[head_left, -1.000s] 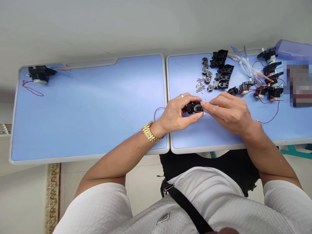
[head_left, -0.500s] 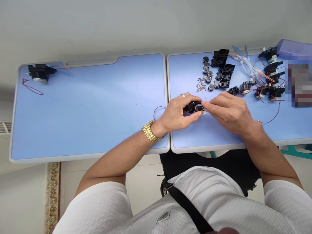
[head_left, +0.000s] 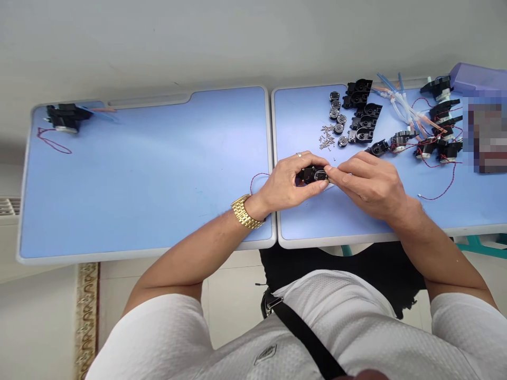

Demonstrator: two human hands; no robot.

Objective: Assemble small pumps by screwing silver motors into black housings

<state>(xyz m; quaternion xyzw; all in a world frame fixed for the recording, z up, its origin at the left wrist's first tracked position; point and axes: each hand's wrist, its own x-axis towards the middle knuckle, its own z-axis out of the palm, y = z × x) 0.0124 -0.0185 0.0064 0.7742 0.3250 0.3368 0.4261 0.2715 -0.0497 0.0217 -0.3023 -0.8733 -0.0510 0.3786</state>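
Note:
My left hand [head_left: 287,180] curls its thumb and fingers around a small black plastic housing [head_left: 307,175] with a round part at its right end. A thin twisted red wire [head_left: 256,178] comes out beyond the left side of this hand. My right hand [head_left: 366,179] is closed, thumb and fingertips pinched against the housing's right end. What lies in the pinch is too small and covered to make out. Below the fingertips a whitish, translucent bit [head_left: 328,186] shows, partly hidden.
Behind my hands lie loose screws [head_left: 327,138], several round metal-rimmed parts [head_left: 335,113] and black housings [head_left: 364,122]. Translucent tubes [head_left: 404,103] and wired black units [head_left: 447,132] are at right. Another wired unit [head_left: 67,117] sits far left. A gap [head_left: 272,137] separates two tabletops.
The black housing has turned slightly in my left hand, and both hands have shifted a little. My right fingertips stay at its right end.

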